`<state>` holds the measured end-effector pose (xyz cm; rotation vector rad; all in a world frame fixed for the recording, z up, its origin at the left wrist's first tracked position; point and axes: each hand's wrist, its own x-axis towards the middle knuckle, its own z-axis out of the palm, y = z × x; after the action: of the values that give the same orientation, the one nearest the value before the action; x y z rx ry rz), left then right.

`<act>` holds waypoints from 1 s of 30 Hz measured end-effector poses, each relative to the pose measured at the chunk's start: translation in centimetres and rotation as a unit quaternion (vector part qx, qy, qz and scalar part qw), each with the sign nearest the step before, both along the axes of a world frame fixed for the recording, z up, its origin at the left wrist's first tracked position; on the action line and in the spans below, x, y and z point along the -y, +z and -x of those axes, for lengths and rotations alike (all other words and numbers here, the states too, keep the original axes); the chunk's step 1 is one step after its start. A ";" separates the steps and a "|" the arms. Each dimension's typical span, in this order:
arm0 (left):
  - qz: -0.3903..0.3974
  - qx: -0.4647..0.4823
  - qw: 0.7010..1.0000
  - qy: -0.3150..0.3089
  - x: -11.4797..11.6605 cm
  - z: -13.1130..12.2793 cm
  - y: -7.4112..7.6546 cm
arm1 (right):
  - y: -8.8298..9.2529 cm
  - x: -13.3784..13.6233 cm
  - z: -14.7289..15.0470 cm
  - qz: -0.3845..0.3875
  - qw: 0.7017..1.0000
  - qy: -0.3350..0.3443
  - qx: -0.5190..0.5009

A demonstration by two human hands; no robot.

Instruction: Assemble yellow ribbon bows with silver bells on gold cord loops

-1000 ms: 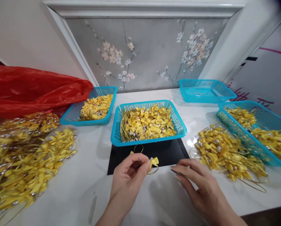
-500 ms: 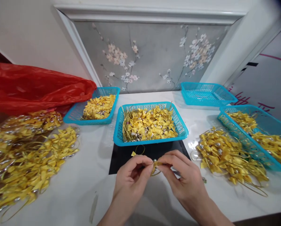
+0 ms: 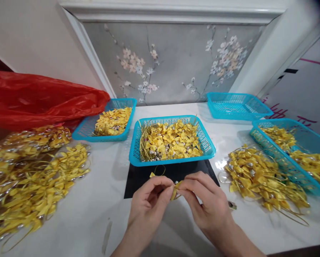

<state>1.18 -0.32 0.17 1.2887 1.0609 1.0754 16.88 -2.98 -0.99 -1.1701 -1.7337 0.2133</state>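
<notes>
Between my hands is a small yellow ribbon bow with a silvery bell or bead at its top; the fingers cover much of it. My left hand pinches its left side between thumb and forefinger. From the right, my right hand pinches the ribbon with its fingertips. Just beyond my left fingers, another yellow ribbon piece with a gold cord loop lies on the black mat. Past the hands stands a blue basket full of yellow bows, silvery beads and gold cords.
Yellow bows lie heaped on the white table, in a left pile and a right pile. Blue baskets stand at the back left, back right and right. A red plastic bag sits at left. A small metal object lies beside my right hand.
My right fingertips have shifted slightly on the ribbon, and the yellow piece is turned more upright. More of the small metal object shows. The view has moved a little.
</notes>
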 end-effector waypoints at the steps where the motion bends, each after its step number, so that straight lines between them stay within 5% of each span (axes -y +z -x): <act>1: 0.010 0.007 1.000 -0.005 0.0 0.1 -0.1 | 0.0 -0.1 0.0 -0.008 1.000 0.000 0.007; 8: 0.083 0.062 0.994 -0.028 0.0 0.4 -0.6 | 0.1 -0.3 0.3 -0.053 0.998 0.035 -0.012; 13: 0.102 0.077 0.991 -0.035 0.1 0.5 -0.6 | 0.0 0.0 0.3 -0.005 0.996 0.051 -0.069; 30: 0.078 0.074 0.991 -0.081 0.0 0.1 0.1 | -0.3 0.5 0.1 -0.027 0.998 0.063 -0.001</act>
<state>1.13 -0.34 0.31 1.1317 0.8948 0.9301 16.75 -3.46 -1.31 -1.0221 -1.8024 0.2426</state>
